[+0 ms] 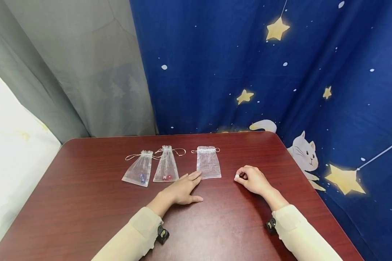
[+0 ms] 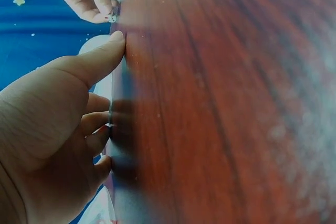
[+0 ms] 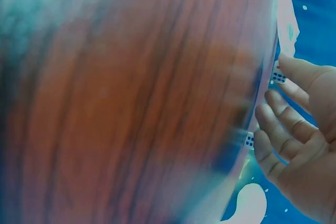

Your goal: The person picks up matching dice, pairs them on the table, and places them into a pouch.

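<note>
My right hand (image 1: 255,180) pinches a white die (image 3: 278,74) between thumb and index finger, low over the table on the right. In the right wrist view a second white die (image 3: 250,140) with dark pips sits by the lower fingers of that hand; the hand hides it in the head view. My left hand (image 1: 181,190) rests on the table with its fingers extended. Its fingertips are at the lower left corner of a flat sheer white drawstring bag (image 1: 209,164), in which no dice show.
Left of that bag lie two more sheer drawstring bags, one (image 1: 166,165) with red dice (image 1: 167,177) and one (image 1: 138,167) with blue dice (image 1: 142,178). The reddish-brown table (image 1: 85,217) ends at a blue star-patterned curtain (image 1: 209,65).
</note>
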Tool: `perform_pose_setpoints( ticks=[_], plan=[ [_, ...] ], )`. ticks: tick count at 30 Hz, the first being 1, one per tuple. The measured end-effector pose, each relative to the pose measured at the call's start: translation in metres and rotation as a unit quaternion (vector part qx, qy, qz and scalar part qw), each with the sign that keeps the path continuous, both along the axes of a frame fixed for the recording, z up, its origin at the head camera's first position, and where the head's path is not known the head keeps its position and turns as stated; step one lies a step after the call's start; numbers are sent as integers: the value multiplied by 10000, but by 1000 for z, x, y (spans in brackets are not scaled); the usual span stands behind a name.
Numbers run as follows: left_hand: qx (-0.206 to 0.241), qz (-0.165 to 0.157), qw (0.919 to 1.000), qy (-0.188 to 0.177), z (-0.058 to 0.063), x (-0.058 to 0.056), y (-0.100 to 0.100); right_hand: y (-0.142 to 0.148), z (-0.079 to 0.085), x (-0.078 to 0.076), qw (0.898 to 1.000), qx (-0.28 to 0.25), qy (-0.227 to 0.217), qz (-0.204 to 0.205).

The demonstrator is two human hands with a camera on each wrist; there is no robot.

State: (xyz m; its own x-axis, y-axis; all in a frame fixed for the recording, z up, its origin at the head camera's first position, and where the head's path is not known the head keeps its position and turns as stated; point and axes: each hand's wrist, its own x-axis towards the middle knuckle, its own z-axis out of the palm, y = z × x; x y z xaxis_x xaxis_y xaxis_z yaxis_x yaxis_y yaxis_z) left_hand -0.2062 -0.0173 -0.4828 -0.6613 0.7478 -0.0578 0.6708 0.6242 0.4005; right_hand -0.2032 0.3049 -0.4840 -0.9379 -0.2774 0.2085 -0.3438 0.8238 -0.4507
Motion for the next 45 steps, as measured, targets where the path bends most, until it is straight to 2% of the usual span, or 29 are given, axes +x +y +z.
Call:
perform_pose_setpoints(
  ticks=[7, 14, 28, 38, 45],
  plan=[
    [53, -20, 10000, -28, 0, 0, 0, -11, 5, 1, 9998, -58, 89, 184],
    [156, -46, 9999, -38, -1, 1, -2, -24, 14, 3, 9975, -266, 275, 595],
    [226, -34, 9996, -140, -1, -1, -3, -58, 30, 10, 9891, -829, 13, 1219],
    [235, -11, 9996, -180, -2, -1, -3, -77, 28, 14, 9818, -1010, -80, 1605],
    [217, 9, 9996, -200, -1, 0, -3, -86, 16, 19, 9774, -901, -123, 1907]
  ],
)
